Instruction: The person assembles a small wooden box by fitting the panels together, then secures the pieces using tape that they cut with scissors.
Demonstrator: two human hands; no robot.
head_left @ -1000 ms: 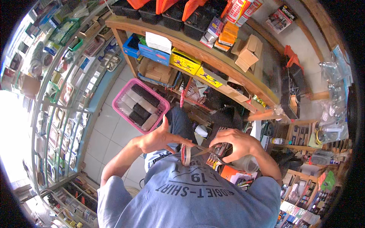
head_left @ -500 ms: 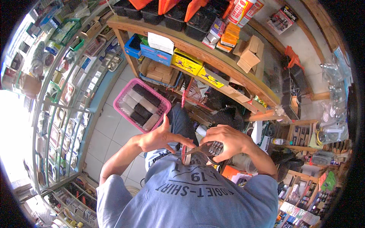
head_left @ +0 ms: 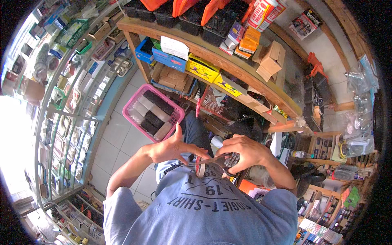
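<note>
In front of my shirt, my left hand has its thumb raised and its index finger stretched across the top of a narrow red-and-white ring, which looks like a roll of tape. Its other fingers are bent at the roll. Opposite it, my right hand curls round a small dark pack with silvery rows; fingers and palm hide most of it. A thin brownish strip spans the space between roll and pack. Past my left hand, a pink plastic basket holds several black and whitish packs.
A glass display cabinet lines the left side, beside a tiled floor. Ahead stands a wooden counter with black bins, and yellow boxes below. Small goods crowd wooden shelves on the right.
The view has shifted very slightly. Both hands, the roll and the pack hold nearly the same places, with the right hand's grip barely altered.
</note>
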